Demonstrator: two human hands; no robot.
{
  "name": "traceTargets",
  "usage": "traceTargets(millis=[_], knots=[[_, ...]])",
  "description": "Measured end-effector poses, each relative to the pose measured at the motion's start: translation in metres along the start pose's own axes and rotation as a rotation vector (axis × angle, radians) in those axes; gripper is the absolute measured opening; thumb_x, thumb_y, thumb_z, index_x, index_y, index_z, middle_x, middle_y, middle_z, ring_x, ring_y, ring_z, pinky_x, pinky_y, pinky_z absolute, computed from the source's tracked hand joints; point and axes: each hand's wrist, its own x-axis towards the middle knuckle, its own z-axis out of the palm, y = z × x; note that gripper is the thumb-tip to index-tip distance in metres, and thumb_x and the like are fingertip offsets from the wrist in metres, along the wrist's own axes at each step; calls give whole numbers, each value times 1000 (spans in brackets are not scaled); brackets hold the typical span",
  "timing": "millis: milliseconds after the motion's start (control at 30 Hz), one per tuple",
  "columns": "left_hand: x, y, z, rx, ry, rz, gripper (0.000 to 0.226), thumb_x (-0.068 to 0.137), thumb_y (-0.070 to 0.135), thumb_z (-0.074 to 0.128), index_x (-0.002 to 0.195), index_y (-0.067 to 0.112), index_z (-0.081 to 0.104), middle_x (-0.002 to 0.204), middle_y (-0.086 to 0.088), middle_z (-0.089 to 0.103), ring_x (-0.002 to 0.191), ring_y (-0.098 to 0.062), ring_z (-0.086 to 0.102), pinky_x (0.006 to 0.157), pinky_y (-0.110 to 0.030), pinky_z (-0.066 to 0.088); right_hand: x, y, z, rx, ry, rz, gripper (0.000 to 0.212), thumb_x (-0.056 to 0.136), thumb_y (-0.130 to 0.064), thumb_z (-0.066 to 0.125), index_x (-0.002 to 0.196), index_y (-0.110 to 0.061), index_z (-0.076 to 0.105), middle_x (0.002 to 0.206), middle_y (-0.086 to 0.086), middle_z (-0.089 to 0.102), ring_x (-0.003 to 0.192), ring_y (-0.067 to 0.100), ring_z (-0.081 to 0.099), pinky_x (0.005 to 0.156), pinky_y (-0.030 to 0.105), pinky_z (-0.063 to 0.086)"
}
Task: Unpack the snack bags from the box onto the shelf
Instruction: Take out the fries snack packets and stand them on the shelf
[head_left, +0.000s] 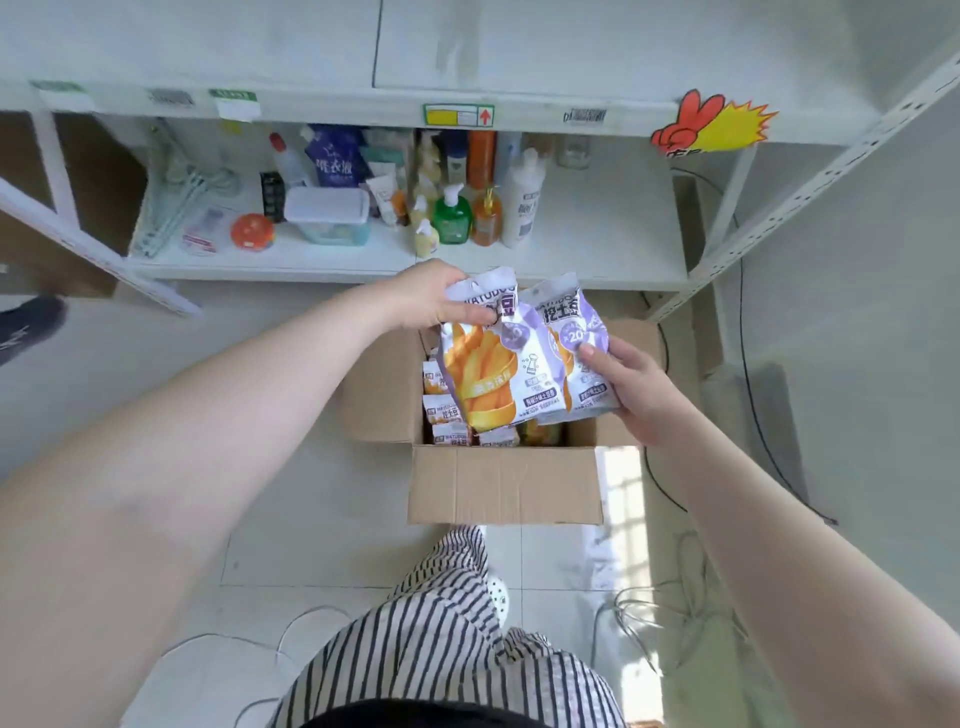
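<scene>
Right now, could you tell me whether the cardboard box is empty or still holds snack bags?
Not empty: the cardboard box stands open, with several snack bags still packed inside along its left side.

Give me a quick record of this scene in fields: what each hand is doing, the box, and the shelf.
left hand: grips top of front purple-and-white snack bag with orange fries print
right hand: holds lower edge of second matching purple-and-white snack bag
brown cardboard box: open on floor, more bags inside
white metal shelf: bottles at centre, bare space at right
</scene>
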Motion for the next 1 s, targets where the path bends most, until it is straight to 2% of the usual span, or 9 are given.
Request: traceTargets(millis=[100, 200, 333, 433, 567, 667, 767, 900, 1000], knots=[[-41, 12, -18, 46, 34, 8, 33, 79, 50, 70, 83, 19, 60, 74, 8, 57, 68, -7, 53, 57, -21, 36, -28, -6, 13, 3, -34, -44, 41, 83, -29, 69, 118, -8, 63, 114, 14, 71, 96, 28, 70, 84, 38, 57], [-76, 20, -39, 90, 40, 32, 51, 71, 60, 72, 84, 11, 65, 80, -2, 63, 70, -14, 55, 61, -26, 37, -50, -14, 31, 2, -56, -93, 47, 83, -26, 68, 124, -5, 60, 118, 17, 69, 100, 30, 69, 87, 40, 57], [-103, 23, -71, 131, 60, 42, 30, 79, 45, 72, 71, 20, 58, 63, 7, 55, 56, -6, 52, 48, -19, 34, -62, -32, 66, -10, -82, -156, 51, 84, -25, 68, 128, -3, 57, 120, 17, 68, 102, 32, 68, 89, 42, 57], [-114, 12, -101, 132, 76, 61, 35, 79, 44, 73, 84, 10, 66, 69, 4, 60, 65, -12, 55, 48, -15, 38, -56, -45, 96, -13, -72, -188, 48, 83, -25, 68, 126, -6, 60, 117, 15, 70, 99, 29, 70, 84, 39, 56], [-132, -13, -153, 161, 117, 32, 28, 84, 32, 71, 73, 11, 57, 44, 13, 49, 37, 2, 44, 33, -14, 28, -30, -68, 154, -4, -86, -219, 47, 81, -24, 69, 125, -10, 61, 113, 13, 72, 96, 27, 71, 76, 34, 59], [-138, -50, -205, 226, 123, 46, 43, 78, 45, 74, 87, 4, 64, 73, -3, 66, 67, -18, 58, 55, -25, 37, -1, -84, 215, -17, -88, -250, 60, 73, -33, 78, 125, -10, 61, 118, 13, 70, 105, 29, 69, 84, 37, 58], [-145, -92, -264, 292, 168, 40, 52, 75, 50, 74, 101, 5, 67, 100, -15, 70, 90, -30, 64, 75, -35, 47, 34, -98, 283, 0, -89, -266, 67, 66, -40, 84, 124, -12, 63, 121, 11, 69, 111, 26, 66, 95, 40, 54], [-155, -139, -335, 314, 175, 33, 35, 77, 45, 74, 84, 12, 65, 67, 2, 58, 61, -14, 51, 54, -23, 36, 80, -113, 363, 41, -87, -248, 44, 83, -20, 69, 125, -9, 62, 117, 11, 70, 102, 23, 69, 89, 37, 55], [-153, -171, -375, 352, 190, 42, 41, 78, 49, 72, 64, 16, 51, 60, 2, 46, 56, -16, 43, 51, -29, 29, 108, -123, 408, 40, -115, -239, 34, 85, -19, 67, 119, -13, 65, 115, 9, 71, 104, 24, 69, 94, 41, 55]])
